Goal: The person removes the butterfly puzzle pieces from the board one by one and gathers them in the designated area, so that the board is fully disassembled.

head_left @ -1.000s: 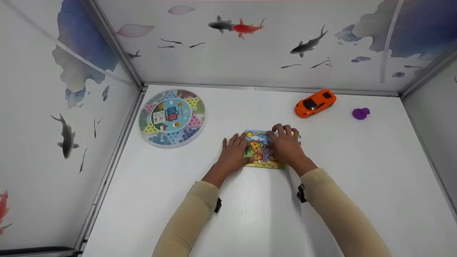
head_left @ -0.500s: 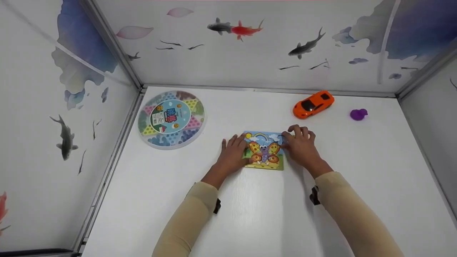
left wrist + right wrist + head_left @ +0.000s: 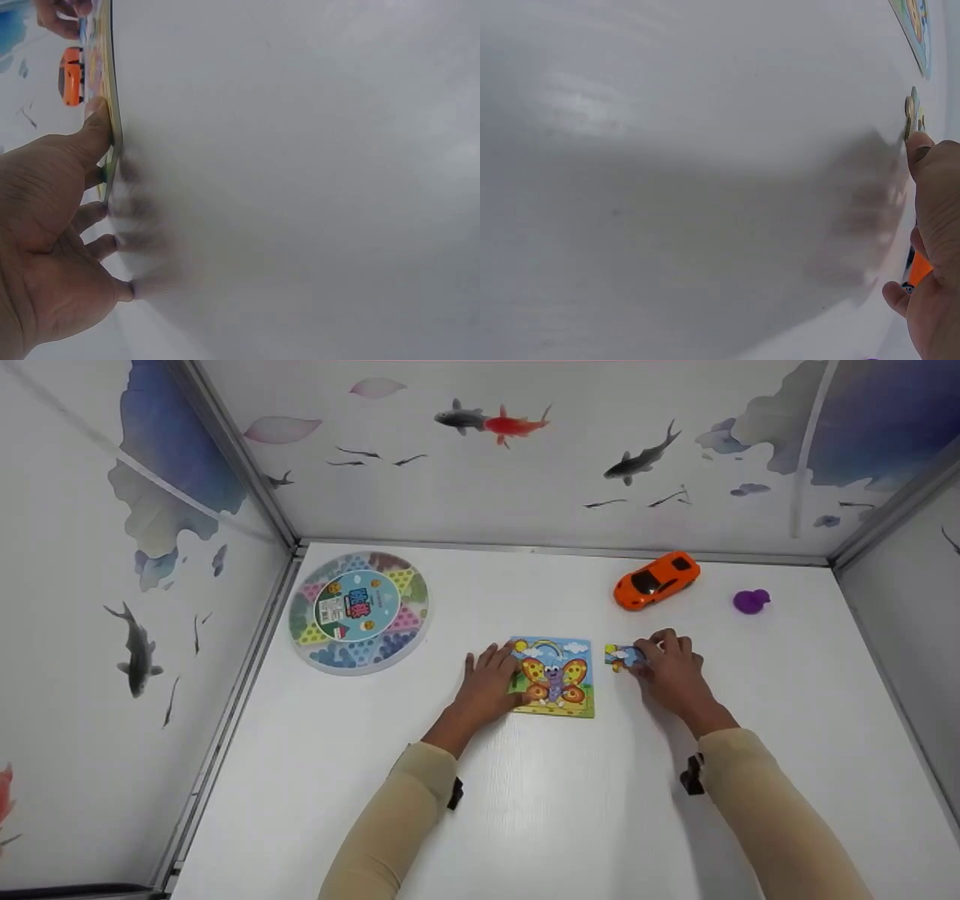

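Observation:
In the head view a small square puzzle board with a butterfly, sun and rainbow picture lies flat on the white table. My left hand rests at its left side, fingers extended along the edge; the left wrist view has the thumb lying on the board's face near the front edge. To the right of the board, my right hand pinches a jigsaw piece printed with sun and cloud. Its rounded knob shows beyond the thumb in the right wrist view. The fingers hide the piece's right end.
A round Chinese checkers set lies at the back left. An orange toy car stands at the back right, with a purple rubber duck beside it. Fish-patterned panels border the table.
My right hand has moved right, off the board, bringing the jigsaw piece out beside it and uncovering the butterfly picture. The left hand has stayed in place.

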The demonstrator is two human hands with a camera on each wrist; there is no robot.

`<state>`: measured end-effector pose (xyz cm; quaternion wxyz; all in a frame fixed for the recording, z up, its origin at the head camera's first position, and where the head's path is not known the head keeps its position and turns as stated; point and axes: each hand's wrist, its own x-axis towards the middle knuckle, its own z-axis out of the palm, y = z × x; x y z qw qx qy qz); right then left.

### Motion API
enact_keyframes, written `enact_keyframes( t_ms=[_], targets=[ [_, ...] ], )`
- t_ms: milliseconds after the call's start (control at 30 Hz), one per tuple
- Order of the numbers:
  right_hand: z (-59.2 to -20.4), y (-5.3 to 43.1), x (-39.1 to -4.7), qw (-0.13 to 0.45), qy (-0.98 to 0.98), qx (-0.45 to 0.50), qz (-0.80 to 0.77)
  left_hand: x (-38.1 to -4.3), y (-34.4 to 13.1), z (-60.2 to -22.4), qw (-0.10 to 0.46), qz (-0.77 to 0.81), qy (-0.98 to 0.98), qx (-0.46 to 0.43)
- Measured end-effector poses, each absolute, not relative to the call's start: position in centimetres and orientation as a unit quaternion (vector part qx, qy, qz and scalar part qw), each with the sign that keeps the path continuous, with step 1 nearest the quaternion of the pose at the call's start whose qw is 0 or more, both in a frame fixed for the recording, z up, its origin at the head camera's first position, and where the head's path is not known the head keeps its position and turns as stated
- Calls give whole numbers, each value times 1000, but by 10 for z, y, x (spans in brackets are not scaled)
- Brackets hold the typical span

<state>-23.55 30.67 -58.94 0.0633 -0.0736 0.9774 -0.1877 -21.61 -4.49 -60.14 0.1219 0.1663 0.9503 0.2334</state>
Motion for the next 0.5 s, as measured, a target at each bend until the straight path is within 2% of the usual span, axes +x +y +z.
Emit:
enact_keyframes(
  t_ms=[500],
  targets=[
    [-591, 323, -237, 100, 973, -52, -199, -214, -44, -598, 125, 225, 953, 162]
  ],
)
